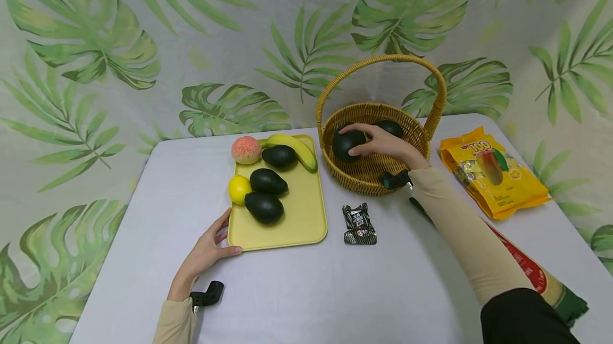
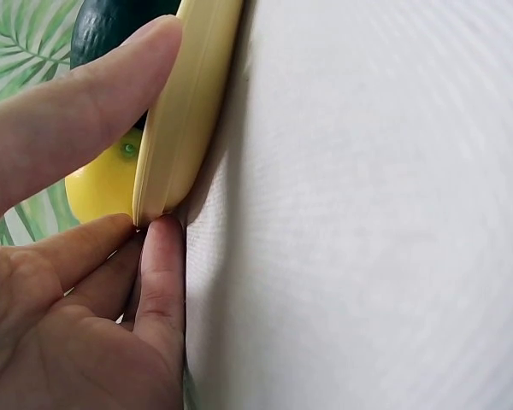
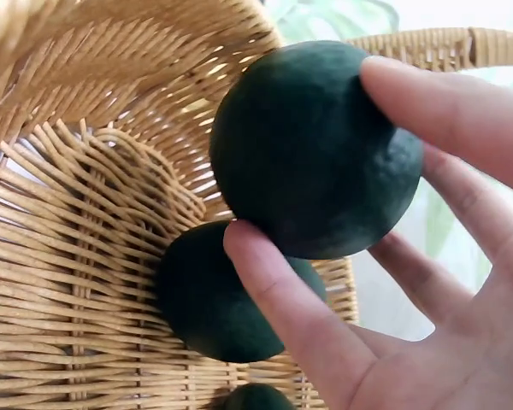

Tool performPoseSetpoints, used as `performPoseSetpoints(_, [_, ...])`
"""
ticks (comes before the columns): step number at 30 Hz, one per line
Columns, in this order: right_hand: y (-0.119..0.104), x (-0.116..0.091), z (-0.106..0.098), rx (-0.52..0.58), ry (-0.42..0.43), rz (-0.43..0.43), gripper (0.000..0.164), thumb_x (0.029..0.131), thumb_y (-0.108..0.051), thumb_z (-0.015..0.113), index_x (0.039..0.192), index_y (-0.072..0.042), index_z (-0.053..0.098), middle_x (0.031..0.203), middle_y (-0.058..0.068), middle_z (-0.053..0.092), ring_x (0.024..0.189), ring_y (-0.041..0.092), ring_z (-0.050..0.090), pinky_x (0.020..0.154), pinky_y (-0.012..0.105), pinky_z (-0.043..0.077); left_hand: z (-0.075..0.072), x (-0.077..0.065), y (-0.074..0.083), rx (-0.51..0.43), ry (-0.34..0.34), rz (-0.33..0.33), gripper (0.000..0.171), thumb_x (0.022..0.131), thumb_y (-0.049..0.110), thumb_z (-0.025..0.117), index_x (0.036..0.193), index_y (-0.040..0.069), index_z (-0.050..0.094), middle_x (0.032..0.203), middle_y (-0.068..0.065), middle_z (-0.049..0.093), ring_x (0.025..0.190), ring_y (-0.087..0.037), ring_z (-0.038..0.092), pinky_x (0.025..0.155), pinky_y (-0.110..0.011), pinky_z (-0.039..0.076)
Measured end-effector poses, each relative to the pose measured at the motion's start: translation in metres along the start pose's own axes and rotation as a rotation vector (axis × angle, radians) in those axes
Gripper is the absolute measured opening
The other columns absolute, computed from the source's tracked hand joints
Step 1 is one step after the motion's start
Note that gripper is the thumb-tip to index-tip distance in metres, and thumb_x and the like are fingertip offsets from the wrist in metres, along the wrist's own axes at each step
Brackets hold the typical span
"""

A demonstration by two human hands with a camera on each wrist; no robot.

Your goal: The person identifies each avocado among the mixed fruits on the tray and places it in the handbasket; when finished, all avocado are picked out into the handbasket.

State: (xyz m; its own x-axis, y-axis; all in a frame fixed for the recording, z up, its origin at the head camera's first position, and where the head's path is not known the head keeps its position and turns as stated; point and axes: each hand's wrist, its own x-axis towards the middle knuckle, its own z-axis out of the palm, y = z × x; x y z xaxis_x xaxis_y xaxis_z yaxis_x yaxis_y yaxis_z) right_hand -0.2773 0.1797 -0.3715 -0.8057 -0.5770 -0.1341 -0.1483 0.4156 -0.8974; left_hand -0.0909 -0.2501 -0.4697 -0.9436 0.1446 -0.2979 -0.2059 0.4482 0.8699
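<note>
Basket (image 1: 356, 180) holds avocados (image 1: 390, 128), right hand (image 1: 383, 144) gripping another avocado (image 3: 299, 162) there; left hand (image 1: 206, 251) holds tray (image 1: 306, 214) of fruit (image 1: 264, 208).

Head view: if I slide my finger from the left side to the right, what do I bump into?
Left hand → round yellow fruit → banana → wicker basket → yellow bag with "100" on it
</note>
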Motion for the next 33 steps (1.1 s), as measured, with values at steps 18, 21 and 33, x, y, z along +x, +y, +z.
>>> performPoseSetpoints(18, [-0.001,0.006,0.012,-0.142,-0.121,0.098,0.052,0.095,-0.007,0.055,0.145,-0.005,0.040,0.153,0.021,0.022,0.119,0.040,0.044,0.097,0.055,0.040,0.001,0.000,-0.001,0.009,-0.005,0.019,0.101,0.077,0.020,0.082,0.154,0.011,0.017,0.152,-0.022,0.023,0.134,-0.042,0.031,0.109,-0.047,0.031])
performPoseSetpoints(21, [-0.004,0.001,0.007,-0.114,-0.108,0.108,0.052,0.096,-0.009,0.054,0.146,-0.006,0.039,0.152,0.021,0.022,0.111,0.039,0.050,0.094,0.055,0.042,0.001,0.000,-0.001,0.005,-0.008,0.019,0.102,0.077,0.019,0.082,0.154,0.011,0.017,0.152,-0.022,0.023,0.134,-0.041,0.031,0.109,-0.047,0.031])
performPoseSetpoints(33, [-0.027,-0.018,0.018,0.042,-0.037,-0.116,0.047,0.096,-0.015,0.059,0.138,0.001,0.045,0.138,0.018,0.045,0.111,0.033,0.056,0.092,0.050,0.048,0.000,0.001,0.000,0.008,0.001,0.009,0.100,0.078,0.018,0.081,0.154,0.012,0.017,0.152,-0.021,0.023,0.134,-0.041,0.032,0.109,-0.048,0.030])
